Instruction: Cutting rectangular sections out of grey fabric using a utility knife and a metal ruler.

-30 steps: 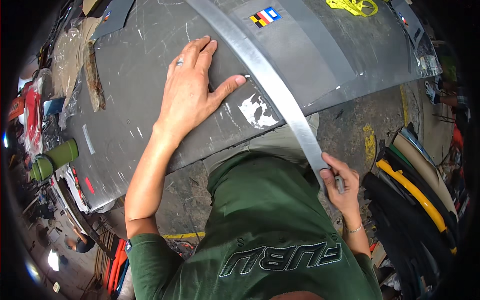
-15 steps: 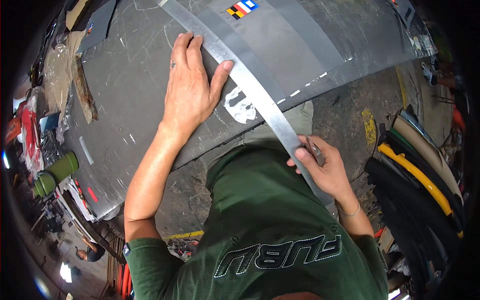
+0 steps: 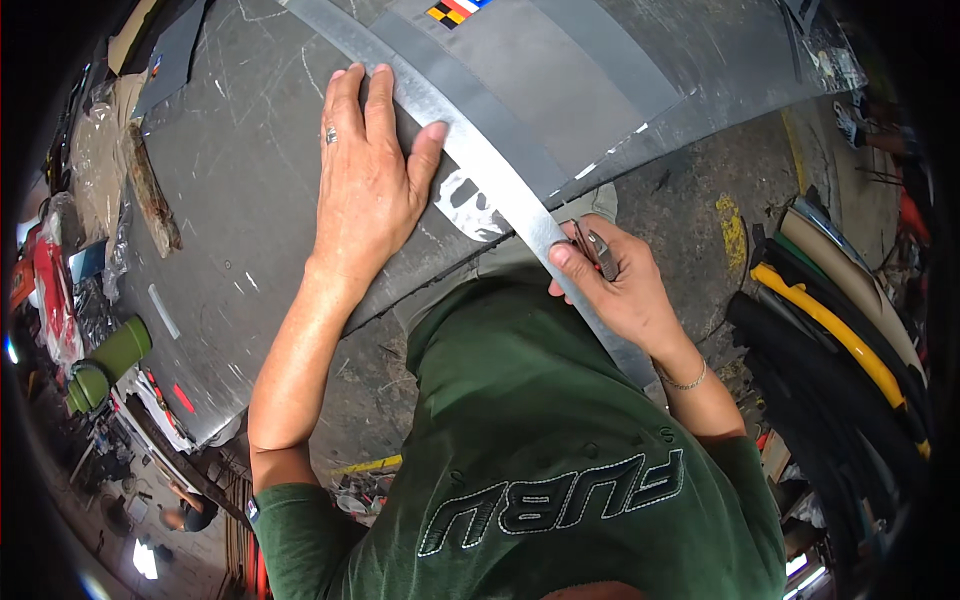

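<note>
Worktable (image 3: 250, 215) supports 1 metal strip (image 3: 500, 185). Left hand (image 3: 362, 190) lies spread, gripping nothing; right hand (image 3: 625, 288) pinches strip, cradling hand tool (image 3: 603, 256). Uneven pressure could skew strip.

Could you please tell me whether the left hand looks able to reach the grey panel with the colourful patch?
Probably yes: the left hand lies open close by, with only the flat metal strip between it and the grey panel.
</note>
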Demonstrator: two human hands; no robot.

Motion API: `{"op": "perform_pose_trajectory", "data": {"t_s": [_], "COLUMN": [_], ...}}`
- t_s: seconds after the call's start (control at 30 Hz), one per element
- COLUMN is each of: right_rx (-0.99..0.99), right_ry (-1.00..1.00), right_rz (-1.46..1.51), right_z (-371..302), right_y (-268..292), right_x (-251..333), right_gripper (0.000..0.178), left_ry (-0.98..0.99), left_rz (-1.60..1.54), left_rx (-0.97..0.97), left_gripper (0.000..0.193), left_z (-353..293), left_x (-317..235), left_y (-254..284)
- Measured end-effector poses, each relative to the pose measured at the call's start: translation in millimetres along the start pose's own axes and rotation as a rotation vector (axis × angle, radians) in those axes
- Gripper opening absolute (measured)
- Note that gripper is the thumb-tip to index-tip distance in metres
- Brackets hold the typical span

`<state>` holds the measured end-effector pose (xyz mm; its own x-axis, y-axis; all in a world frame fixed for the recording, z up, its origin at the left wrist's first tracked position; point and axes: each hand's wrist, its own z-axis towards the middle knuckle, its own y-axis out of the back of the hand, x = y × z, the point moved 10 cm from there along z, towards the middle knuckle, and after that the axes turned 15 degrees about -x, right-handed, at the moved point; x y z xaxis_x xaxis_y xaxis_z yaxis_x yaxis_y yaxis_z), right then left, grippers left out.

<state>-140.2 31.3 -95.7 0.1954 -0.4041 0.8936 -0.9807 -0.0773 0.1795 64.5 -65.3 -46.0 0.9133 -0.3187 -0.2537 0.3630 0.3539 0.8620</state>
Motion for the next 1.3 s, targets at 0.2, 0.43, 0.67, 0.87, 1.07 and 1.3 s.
{"op": "perform_pose_trajectory", "data": {"t_s": [0.2, 0.43, 0.67, 0.87, 1.07, 1.3], "right_rx": [-0.017, -0.049, -0.080, -0.098, -0.094, -0.094], "right_ry": [-0.124, -0.123, -0.102, -0.068, -0.064, -0.057], "right_rz": [0.126, 0.098, 0.105, 0.129, 0.083, 0.083], "right_z": [8.4, 15.2, 19.0, 20.7, 22.1, 23.4], "right_y": [-1.0, -0.9, 3.5, 5.2, 7.3, 7.7], "right_x": [-2.1, -4.8, -6.0, -6.5, -1.7, -3.4], "right_gripper": [0.029, 0.030, 0.032, 0.032, 0.032, 0.032], "left_ry": [-0.036, -0.010, 0.022, 0.004, 0.019, 0.024], "left_rz": [0.005, -0.062, -0.022, -0.028, -0.023, -0.059], "left_rx": [0.046, 0.020, 0.022, 0.005, 0.016, 0.011], "left_gripper": [0.080, 0.104, 0.106, 0.110, 0.118, 0.120], "left_z": [11.4, 7.3, 5.2, 6.4, 6.1, 6.9], "left_x": [-2.0, 0.1, 6.5, 1.7, 3.7, 2.1], "left_y": [5.0, 5.7, -1.0, 3.2, 1.4, 2.5]}}
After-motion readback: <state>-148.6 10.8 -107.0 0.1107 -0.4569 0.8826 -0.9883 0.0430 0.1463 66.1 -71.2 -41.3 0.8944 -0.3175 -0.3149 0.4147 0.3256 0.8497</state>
